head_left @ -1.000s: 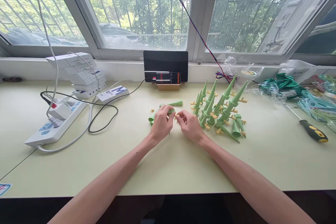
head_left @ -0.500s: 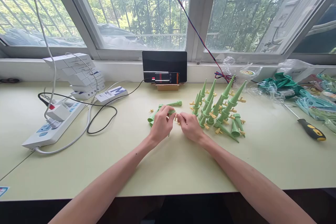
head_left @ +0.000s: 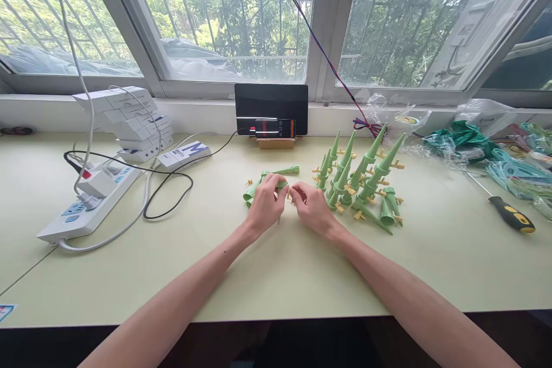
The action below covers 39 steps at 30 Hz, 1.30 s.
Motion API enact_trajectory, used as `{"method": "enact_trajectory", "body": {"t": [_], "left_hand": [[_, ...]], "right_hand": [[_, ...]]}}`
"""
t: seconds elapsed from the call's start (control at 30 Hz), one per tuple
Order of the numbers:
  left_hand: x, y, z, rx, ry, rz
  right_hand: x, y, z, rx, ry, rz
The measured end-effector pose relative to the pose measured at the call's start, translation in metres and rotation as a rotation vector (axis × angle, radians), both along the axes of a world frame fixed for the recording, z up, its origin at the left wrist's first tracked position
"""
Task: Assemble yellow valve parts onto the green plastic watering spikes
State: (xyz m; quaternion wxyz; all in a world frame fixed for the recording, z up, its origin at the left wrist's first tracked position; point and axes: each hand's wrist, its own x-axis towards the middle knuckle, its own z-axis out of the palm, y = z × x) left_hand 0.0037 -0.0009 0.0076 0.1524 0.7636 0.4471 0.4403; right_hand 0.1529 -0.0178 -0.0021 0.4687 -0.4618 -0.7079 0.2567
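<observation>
Checking against half a second ago, I see the left hand (head_left: 265, 202) clasping the same green spike (head_left: 282, 184) over the table (head_left: 250, 282), while the right hand (head_left: 313, 208) has its fingertips slightly nearer it. Nothing else has visibly moved, so I judge the handling is at much the same stage. A small yellow piece (head_left: 288, 198) shows between the hands; whether the right pinches it, I can't tell. Fingers hide most of the spike, and more green parts (head_left: 249, 196) lie partly behind the left hand.

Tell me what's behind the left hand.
Green spikes and a small yellow piece show past the left hand; it covers parts of the spikes, so their number cannot be told.
</observation>
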Motion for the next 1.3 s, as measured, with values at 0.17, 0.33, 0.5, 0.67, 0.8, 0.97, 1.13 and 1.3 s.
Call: {"method": "enact_trajectory", "body": {"t": [0.17, 0.33, 0.5, 0.67, 0.8, 0.97, 1.13, 1.3], "left_hand": [[0.0004, -0.0006, 0.0006, -0.013, 0.002, -0.002], [0.0016, -0.0012, 0.0006, -0.040, -0.021, -0.021], [0.0022, -0.0012, 0.0002, -0.044, -0.019, -0.017], [0.0026, -0.0021, 0.0012, -0.036, -0.029, -0.016], [0.0029, -0.0026, 0.0024, -0.029, -0.043, -0.011], [0.0025, -0.0019, 0.0029, -0.011, -0.043, 0.009], [0.0018, -0.0006, 0.0031, 0.008, -0.049, 0.027], [0.0019, -0.0027, 0.0064, 0.011, -0.076, 0.039]], "right_hand": [[-0.0001, 0.0011, -0.0007, 0.014, 0.007, -0.002], [-0.0003, 0.0017, -0.0010, 0.021, 0.000, -0.003], [-0.0004, 0.0016, -0.0010, 0.018, -0.003, -0.002], [0.0000, 0.0017, -0.0013, 0.032, 0.011, -0.007], [0.0000, 0.0017, -0.0014, 0.048, 0.026, -0.016], [-0.0004, 0.0013, 0.0011, 0.062, 0.051, -0.027], [-0.0007, -0.0001, 0.0041, 0.068, 0.060, -0.044], [-0.0008, -0.0014, 0.0057, 0.114, 0.059, -0.088]]}}
